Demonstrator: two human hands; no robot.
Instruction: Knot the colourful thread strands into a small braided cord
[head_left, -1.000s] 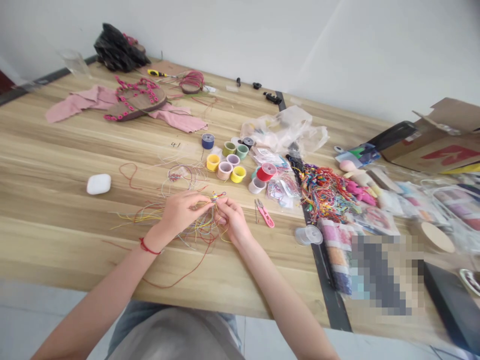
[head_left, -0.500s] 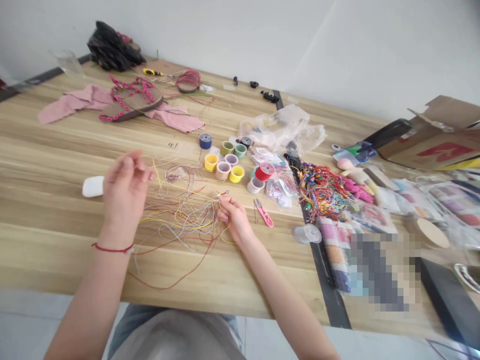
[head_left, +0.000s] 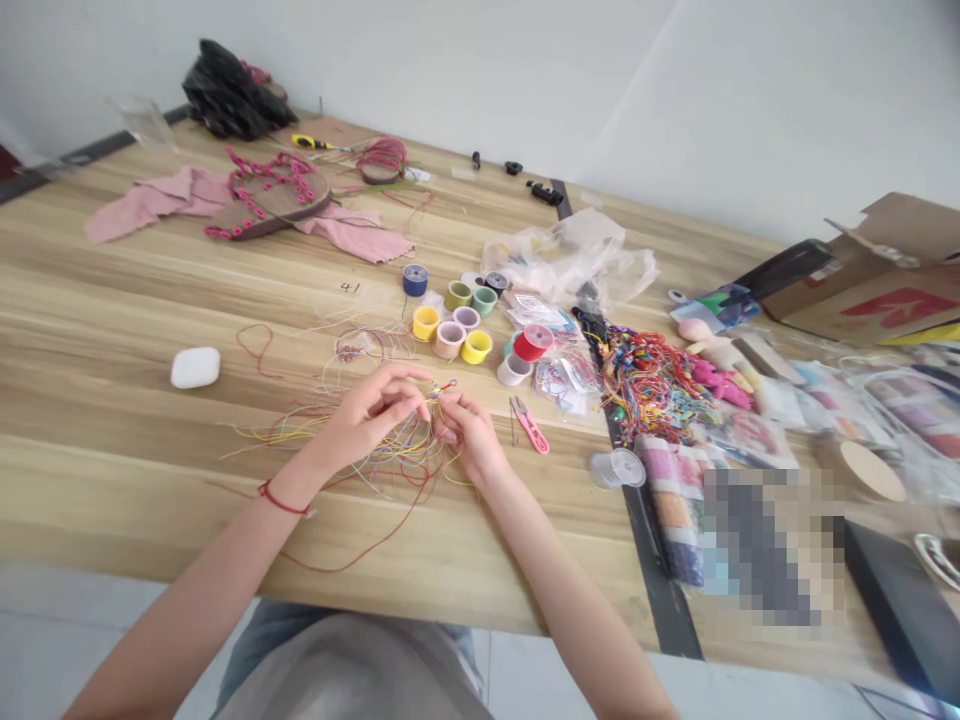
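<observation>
"So, what's the room like?"
"Pale wall (head_left: 450,80) across the top, tiled floor (head_left: 67,620) at lower left, wood-grained table (head_left: 135,490) between."
"And the threads (head_left: 405,455)?"
"Fanned over the tabletop, centre of the frame. The right hand (head_left: 471,437) pinches their gathered end."
"The left hand (head_left: 375,408)?"
"Just beside it, fingers bent; whether they grip a strand, I can't tell."

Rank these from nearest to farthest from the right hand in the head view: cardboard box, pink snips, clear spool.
From the right hand:
1. Pink snips, just to its right.
2. Clear spool, right, beyond the snips.
3. Cardboard box, far right.
</observation>
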